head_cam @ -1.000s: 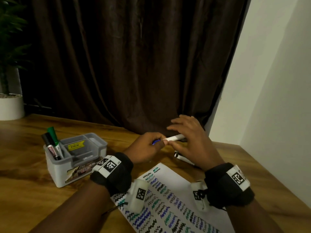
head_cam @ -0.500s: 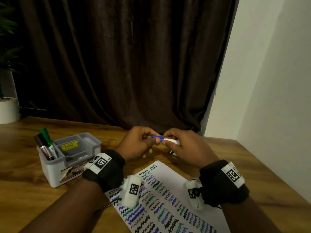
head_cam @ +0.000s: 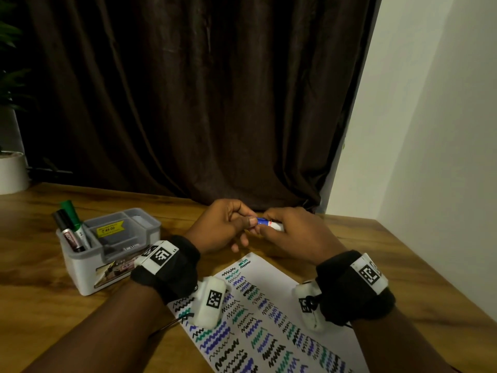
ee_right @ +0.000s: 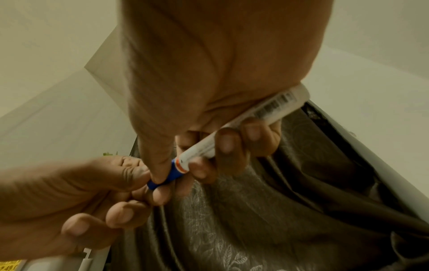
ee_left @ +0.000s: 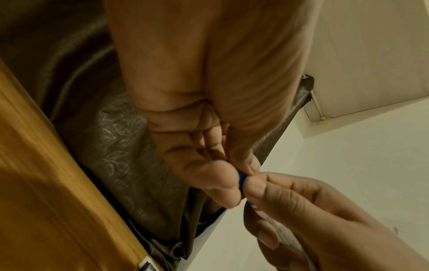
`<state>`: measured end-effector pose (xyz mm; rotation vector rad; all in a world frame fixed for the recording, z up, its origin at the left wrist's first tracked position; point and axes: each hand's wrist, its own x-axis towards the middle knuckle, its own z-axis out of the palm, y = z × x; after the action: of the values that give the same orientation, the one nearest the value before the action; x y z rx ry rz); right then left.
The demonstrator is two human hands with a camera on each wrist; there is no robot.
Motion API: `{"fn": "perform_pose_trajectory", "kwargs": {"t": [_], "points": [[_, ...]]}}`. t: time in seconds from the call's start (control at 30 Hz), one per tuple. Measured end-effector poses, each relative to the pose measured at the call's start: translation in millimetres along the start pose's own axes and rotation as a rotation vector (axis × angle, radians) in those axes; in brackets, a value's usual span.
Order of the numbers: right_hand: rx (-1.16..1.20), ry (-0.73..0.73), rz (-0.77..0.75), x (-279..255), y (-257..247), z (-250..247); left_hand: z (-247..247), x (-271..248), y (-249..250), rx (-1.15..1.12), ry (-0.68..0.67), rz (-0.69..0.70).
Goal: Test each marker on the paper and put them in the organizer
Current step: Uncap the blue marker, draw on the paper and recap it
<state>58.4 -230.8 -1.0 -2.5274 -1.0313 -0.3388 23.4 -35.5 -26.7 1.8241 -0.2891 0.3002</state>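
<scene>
Both hands hold one white marker (head_cam: 274,225) with a blue cap (head_cam: 261,221) above the table, beyond the paper (head_cam: 271,316). My right hand (head_cam: 293,232) grips the white barrel (ee_right: 234,132). My left hand (head_cam: 228,227) pinches the blue cap (ee_right: 167,176) between thumb and fingers; the cap (ee_left: 241,180) sits on the barrel. The paper carries several rows of black, blue and green squiggles. The grey organizer (head_cam: 107,251) stands at the left with a black marker (head_cam: 66,227) and a green marker (head_cam: 74,219) upright in its left compartment.
A brown curtain (head_cam: 201,103) hangs behind the wooden table (head_cam: 40,305). A white wall (head_cam: 430,130) closes the right side. A white plant pot (head_cam: 12,170) stands at the far left. The marker seen earlier on the table is hidden behind my hands.
My right hand has closed round the marker's barrel and both hands have drawn nearer to me. The left hand keeps its pinch on the blue cap.
</scene>
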Motion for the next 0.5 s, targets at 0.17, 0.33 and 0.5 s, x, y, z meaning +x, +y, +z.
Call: {"fn": "perform_pose_trajectory", "kwargs": {"t": [0.17,0.33,0.5], "points": [[0.041,-0.046,-0.013,0.5,-3.7,2.0,1.3,1.1,-1.9,0.024,0.003,0.019],[0.076,-0.057,-0.051,2.7,0.0,3.2,0.8,0.5,-1.5,0.055,0.004,0.014],[-0.009,-0.045,-0.053,2.2,2.6,1.0,0.4,-0.4,-0.1,0.063,0.022,0.008]]}}
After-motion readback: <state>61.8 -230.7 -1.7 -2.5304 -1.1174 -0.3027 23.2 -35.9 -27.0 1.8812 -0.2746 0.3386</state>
